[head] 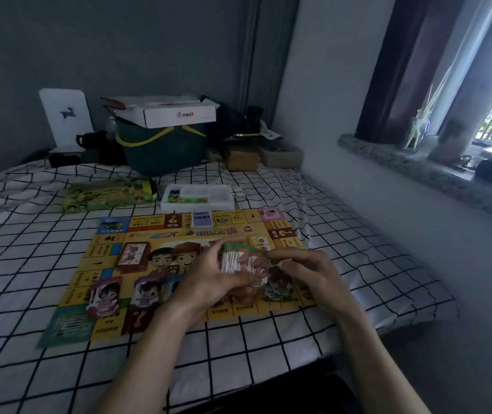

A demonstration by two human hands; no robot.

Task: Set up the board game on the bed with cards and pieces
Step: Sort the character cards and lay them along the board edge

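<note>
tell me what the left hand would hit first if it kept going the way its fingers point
The left hand grips the card stack, fingers pointing away and slightly right. Beyond the stack, it would probably pass over the game board toward the small blue-white card pile, then the white tray; depth is unclear.

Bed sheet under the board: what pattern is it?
The bed sheet is white with a black grid of lines, clearest in the head view.

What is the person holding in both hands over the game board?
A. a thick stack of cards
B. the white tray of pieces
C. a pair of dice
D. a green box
A: the left hand and right hand grip a thick stack of cards above the game board; the white tray sits apart, beyond the board on the bed.
</note>
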